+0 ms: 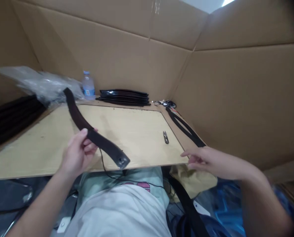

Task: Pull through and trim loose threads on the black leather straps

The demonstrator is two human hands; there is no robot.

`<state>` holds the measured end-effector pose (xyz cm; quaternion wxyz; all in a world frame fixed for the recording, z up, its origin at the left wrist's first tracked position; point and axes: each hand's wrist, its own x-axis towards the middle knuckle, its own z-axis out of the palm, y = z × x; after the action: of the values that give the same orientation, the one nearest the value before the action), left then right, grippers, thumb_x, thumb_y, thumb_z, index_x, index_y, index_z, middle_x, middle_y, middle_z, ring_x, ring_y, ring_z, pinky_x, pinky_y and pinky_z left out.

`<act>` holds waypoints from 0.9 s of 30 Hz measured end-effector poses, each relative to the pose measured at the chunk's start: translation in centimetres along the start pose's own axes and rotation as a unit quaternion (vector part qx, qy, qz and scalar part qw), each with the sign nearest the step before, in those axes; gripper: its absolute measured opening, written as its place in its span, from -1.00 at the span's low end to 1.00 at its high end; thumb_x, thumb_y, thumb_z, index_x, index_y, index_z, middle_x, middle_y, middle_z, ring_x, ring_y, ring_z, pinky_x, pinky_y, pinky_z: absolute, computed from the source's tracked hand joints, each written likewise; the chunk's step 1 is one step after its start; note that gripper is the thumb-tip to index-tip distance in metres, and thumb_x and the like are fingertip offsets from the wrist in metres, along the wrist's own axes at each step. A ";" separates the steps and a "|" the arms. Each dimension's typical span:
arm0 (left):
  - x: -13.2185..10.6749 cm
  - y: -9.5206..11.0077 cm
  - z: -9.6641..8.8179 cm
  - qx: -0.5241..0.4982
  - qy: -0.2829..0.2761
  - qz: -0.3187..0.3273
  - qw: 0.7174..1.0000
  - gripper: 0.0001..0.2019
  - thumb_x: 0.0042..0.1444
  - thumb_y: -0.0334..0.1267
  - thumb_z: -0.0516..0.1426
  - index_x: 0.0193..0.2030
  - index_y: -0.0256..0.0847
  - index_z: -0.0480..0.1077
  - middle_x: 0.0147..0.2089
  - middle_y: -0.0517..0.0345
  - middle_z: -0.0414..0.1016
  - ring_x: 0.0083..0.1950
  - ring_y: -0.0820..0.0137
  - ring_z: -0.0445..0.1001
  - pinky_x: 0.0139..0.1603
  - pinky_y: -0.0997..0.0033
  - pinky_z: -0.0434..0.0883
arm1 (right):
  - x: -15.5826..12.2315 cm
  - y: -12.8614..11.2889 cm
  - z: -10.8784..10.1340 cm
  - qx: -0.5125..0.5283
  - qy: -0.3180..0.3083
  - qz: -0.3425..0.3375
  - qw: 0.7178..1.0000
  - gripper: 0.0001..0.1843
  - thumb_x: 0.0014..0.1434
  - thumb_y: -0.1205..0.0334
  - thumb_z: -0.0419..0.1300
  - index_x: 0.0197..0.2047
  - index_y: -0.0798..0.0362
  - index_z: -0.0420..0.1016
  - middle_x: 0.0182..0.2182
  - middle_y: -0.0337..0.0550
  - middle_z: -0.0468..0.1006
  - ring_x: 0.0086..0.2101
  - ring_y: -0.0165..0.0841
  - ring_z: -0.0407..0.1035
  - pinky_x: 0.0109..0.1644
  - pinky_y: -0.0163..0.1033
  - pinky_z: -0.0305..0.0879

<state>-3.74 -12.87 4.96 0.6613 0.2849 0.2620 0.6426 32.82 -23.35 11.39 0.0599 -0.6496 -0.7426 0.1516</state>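
My left hand grips a long dark brown strap near its middle, fingers wrapped round it. The strap curves up and left toward the plastic bags, and its rounded end with a small hole hangs over the table's near edge. A thin black thread dangles from it. My right hand hovers at the right near corner of the light wooden table, fingers stretched out, holding nothing. Small thread snips lie on the table left of that hand. Two dark straps lie along the right edge.
A stack of dark straps and a water bottle stand at the back. Crumpled clear plastic and more dark straps fill the left. Cardboard walls enclose the table. Blue material lies at lower right.
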 end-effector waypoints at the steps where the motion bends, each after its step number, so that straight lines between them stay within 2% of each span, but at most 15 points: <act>1: 0.1 -0.3 -0.1 0.007 -0.005 -0.003 1.000 -0.82 0.04 -0.36 0.15 -0.29 -0.52 0.40 -0.64 0.36 0.05 -0.66 0.70 0.01 -0.69 0.77 0.11 | 0.3 -0.8 1.1 0.057 -0.042 -0.021 0.997 -0.71 0.12 0.05 0.13 -0.12 -0.06 0.51 -0.43 -0.21 0.58 -0.39 -0.31 0.46 -0.33 -0.29 0.37; 3: 0.4 -0.9 -0.5 0.029 -0.008 -0.005 1.000 -0.74 -0.04 -0.28 0.22 -0.28 -0.49 0.42 -0.63 0.38 0.03 -0.66 0.71 0.00 -0.68 0.75 0.12 | 1.0 -2.9 3.2 0.200 -0.035 -0.059 0.977 -0.68 0.20 0.05 0.04 -0.08 -0.04 0.48 -0.26 -0.11 0.58 -0.21 -0.24 0.45 -0.13 -0.17 0.35; 4: 0.5 -1.2 -0.7 0.041 -0.006 -0.005 0.999 -0.73 -0.06 -0.25 0.23 -0.29 -0.47 0.42 -0.63 0.38 0.02 -0.66 0.70 -0.01 -0.67 0.74 0.13 | 1.3 -4.1 4.2 0.301 -0.009 -0.079 0.950 -0.66 0.23 0.07 0.02 0.00 -0.05 0.42 -0.15 -0.08 0.54 -0.12 -0.23 0.41 -0.05 -0.13 0.32; 6: 0.9 -1.9 -1.0 0.064 -0.014 -0.010 0.998 -0.73 -0.05 -0.21 0.23 -0.31 -0.43 0.43 -0.62 0.39 0.02 -0.65 0.70 -0.01 -0.61 0.71 0.18 | 1.7 -6.6 5.9 0.513 0.007 -0.149 0.845 -0.62 0.24 0.10 0.01 0.12 -0.10 0.30 0.03 -0.03 0.42 0.00 -0.19 0.33 -0.04 -0.06 0.30; 7: 1.0 -2.2 -1.2 0.072 -0.017 -0.008 0.997 -0.74 -0.05 -0.20 0.23 -0.33 -0.41 0.42 -0.62 0.40 0.00 -0.65 0.70 -0.02 -0.58 0.69 0.21 | 1.9 -7.8 6.6 0.588 0.007 -0.185 0.787 -0.60 0.22 0.09 0.02 0.13 -0.11 0.29 0.08 -0.02 0.37 0.03 -0.15 0.30 -0.06 -0.02 0.30; 9: 1.3 -2.8 -1.5 0.087 -0.021 -0.008 0.996 -0.74 -0.04 -0.18 0.22 -0.34 -0.39 0.41 -0.62 0.42 -0.02 -0.65 0.71 -0.03 -0.52 0.67 0.23 | 2.0 -9.7 7.4 0.680 -0.009 -0.226 0.697 -0.54 0.16 0.05 0.07 0.14 -0.09 0.29 0.14 0.00 0.29 0.10 -0.08 0.21 -0.04 0.03 0.26; 10: 1.4 -3.0 -1.7 0.092 -0.022 -0.009 0.995 -0.74 -0.04 -0.17 0.22 -0.35 -0.39 0.40 -0.62 0.42 -0.02 -0.66 0.71 -0.04 -0.52 0.67 0.22 | 2.1 -10.5 7.6 0.709 -0.013 -0.236 0.664 -0.52 0.14 0.04 0.09 0.14 -0.08 0.29 0.16 0.00 0.27 0.12 -0.06 0.17 -0.03 0.04 0.24; 12: 1.6 -3.6 -2.0 0.099 -0.023 -0.015 0.995 -0.74 -0.04 -0.16 0.22 -0.36 -0.38 0.38 -0.63 0.43 -0.03 -0.66 0.71 -0.04 -0.51 0.65 0.21 | 2.1 -11.7 7.8 0.747 -0.019 -0.246 0.618 -0.49 0.12 0.01 0.08 0.14 -0.06 0.30 0.17 0.00 0.25 0.14 -0.06 0.13 -0.01 0.03 0.23; 14: 1.7 -4.1 -2.3 0.101 -0.016 -0.028 0.994 -0.73 -0.04 -0.15 0.23 -0.38 -0.36 0.36 -0.64 0.44 -0.01 -0.67 0.70 -0.04 -0.50 0.63 0.22 | 2.1 -12.5 7.8 0.765 -0.027 -0.254 0.591 -0.49 0.13 0.01 0.05 0.13 -0.03 0.30 0.16 0.01 0.25 0.14 -0.07 0.14 -0.03 0.01 0.24; 16: 1.6 -4.4 -2.4 0.103 -0.008 -0.042 0.994 -0.72 -0.07 -0.14 0.24 -0.40 -0.34 0.33 -0.65 0.45 0.01 -0.67 0.70 -0.04 -0.51 0.62 0.21 | 2.0 -13.0 7.8 0.770 -0.038 -0.261 0.581 -0.48 0.13 0.00 0.04 0.13 -0.03 0.31 0.16 0.02 0.26 0.12 -0.07 0.17 -0.06 -0.01 0.25; 20: 1.2 -4.6 -2.4 0.105 -0.007 -0.055 0.993 -0.68 -0.12 -0.12 0.27 -0.44 -0.31 0.29 -0.65 0.43 0.06 -0.67 0.69 -0.01 -0.58 0.66 0.10 | 1.7 -13.6 7.9 0.768 -0.057 -0.257 0.584 -0.47 0.10 -0.05 0.05 0.11 -0.06 0.32 0.14 0.00 0.29 0.10 -0.06 0.20 -0.08 0.00 0.28; 25: 1.0 -4.4 -2.3 0.114 -0.007 -0.061 0.992 -0.67 -0.15 -0.11 0.28 -0.41 -0.32 0.31 -0.65 0.41 0.08 -0.66 0.68 0.01 -0.62 0.66 0.03 | 1.3 -13.6 8.0 0.781 -0.060 -0.265 0.562 -0.50 0.12 -0.02 0.07 0.11 -0.03 0.33 0.10 0.00 0.35 0.05 -0.10 0.28 -0.13 -0.07 0.34; 26: 1.0 -4.5 -2.4 0.115 -0.008 -0.061 0.991 -0.67 -0.14 -0.11 0.28 -0.40 -0.32 0.31 -0.65 0.42 0.08 -0.66 0.68 0.00 -0.62 0.65 0.02 | 1.0 -13.5 8.0 0.782 -0.053 -0.259 0.564 -0.54 0.13 -0.01 0.09 0.08 -0.05 0.36 0.06 -0.01 0.40 -0.02 -0.12 0.35 -0.18 -0.10 0.36; 27: 1.1 -4.5 -2.6 0.116 -0.007 -0.060 0.991 -0.67 -0.14 -0.10 0.28 -0.41 -0.31 0.30 -0.65 0.41 0.08 -0.66 0.68 0.00 -0.62 0.65 0.00 | 0.7 -13.3 8.1 0.772 -0.050 -0.247 0.583 -0.60 0.14 0.01 0.11 0.02 -0.07 0.40 -0.01 -0.03 0.46 -0.12 -0.17 0.43 -0.23 -0.14 0.38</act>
<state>-2.35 -11.74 -0.05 0.6634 0.3478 0.3465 0.5647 17.76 -25.30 7.68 0.5366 -0.1414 -0.4794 0.6799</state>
